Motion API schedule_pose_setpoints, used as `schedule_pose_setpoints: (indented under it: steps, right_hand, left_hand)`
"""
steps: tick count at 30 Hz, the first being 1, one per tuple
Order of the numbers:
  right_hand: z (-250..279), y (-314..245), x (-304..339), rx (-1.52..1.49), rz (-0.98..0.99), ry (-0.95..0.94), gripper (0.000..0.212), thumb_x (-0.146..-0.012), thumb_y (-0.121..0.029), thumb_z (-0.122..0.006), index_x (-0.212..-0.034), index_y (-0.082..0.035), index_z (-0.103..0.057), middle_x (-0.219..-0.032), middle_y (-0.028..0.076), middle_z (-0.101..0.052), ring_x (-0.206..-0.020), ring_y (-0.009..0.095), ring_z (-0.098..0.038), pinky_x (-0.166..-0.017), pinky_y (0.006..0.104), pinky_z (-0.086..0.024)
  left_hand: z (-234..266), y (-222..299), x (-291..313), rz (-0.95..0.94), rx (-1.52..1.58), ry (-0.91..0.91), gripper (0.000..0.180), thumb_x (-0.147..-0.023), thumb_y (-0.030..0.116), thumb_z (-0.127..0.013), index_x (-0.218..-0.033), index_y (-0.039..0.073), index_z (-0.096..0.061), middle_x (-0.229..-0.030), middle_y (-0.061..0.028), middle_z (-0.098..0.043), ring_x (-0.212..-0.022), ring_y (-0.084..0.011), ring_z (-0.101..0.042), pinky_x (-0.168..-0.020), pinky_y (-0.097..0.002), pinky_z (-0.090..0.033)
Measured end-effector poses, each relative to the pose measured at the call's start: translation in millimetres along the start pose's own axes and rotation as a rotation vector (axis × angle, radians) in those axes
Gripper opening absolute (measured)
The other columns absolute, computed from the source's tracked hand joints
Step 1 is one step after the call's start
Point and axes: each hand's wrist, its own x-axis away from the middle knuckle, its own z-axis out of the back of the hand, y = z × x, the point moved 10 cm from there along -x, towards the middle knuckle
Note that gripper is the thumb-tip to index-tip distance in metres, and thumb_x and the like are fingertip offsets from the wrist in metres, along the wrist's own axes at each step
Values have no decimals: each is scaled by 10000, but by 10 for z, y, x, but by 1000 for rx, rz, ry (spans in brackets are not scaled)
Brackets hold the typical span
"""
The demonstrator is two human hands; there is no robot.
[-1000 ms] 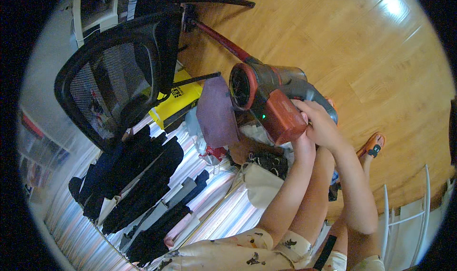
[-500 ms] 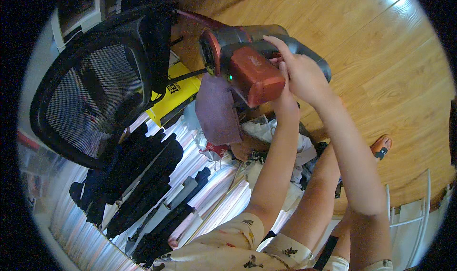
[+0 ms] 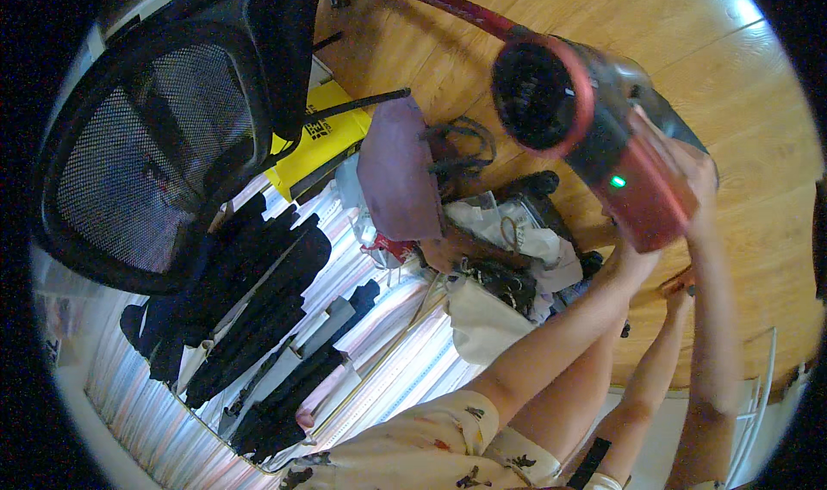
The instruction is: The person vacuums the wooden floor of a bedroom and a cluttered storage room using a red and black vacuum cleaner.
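Observation:
A cordless stick vacuum cleaner (image 3: 650, 201) is held up in front of me, its round dark end turned to the left and a small green light lit on its red battery block. From its head a dark red tube (image 3: 439, 1) runs away to the far left. My right hand (image 3: 699, 170) grips the body from the right side. Behind and below the red block, my left hand (image 3: 636, 262) holds it too; most of those fingers are hidden by the block.
A black mesh chair (image 3: 164, 163) stands at the left. Beside it lie a yellow box (image 3: 332, 145), a purple bag (image 3: 401, 176) and a cream bag (image 3: 487, 318). Dark clothes (image 3: 258, 318) hang on the left over a striped cloth. Wooden floor (image 3: 758, 197) stretches right; a white rack (image 3: 758, 404) stands lower right.
Both hands have swung the vacuum cleaner to the right and closer to me, turning its round end more into view. More of the red tube and the bags behind now shows.

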Motion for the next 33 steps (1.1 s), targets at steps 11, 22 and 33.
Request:
schedule_pose_setpoints:
  steps: [11,22,33]
  right_hand:
    - [188,-141,-159,116,191,-59,413,-705,-128,-515,-1114,-67,-499,-543,111,-488,-431,206,-430,-437,303,-356]
    - [-357,-590,-1012,72,362,-53,491,-646,-225,-552,-1118,-101,-494,-692,160,-547,-586,309,-516,-559,315,-409]
    - [-1177,-848,-1508,151,339,-150,460,-673,-323,-579,-1121,-282,-481,-759,133,-583,-670,318,-554,-610,376,-439]
  left_hand:
    - [-400,-197,71,151,306,-62,448,-775,161,-548,-1161,34,-359,-1167,-90,-386,-1078,-198,-346,-914,-308,-279]
    - [510,-11,-1163,46,508,112,437,-778,171,-548,-1154,37,-369,-1164,-84,-389,-1076,-190,-350,-910,-306,-284]
    - [1333,366,-1636,-170,804,151,433,-780,183,-557,-1149,46,-378,-1152,-77,-404,-1074,-176,-361,-916,-320,-279]
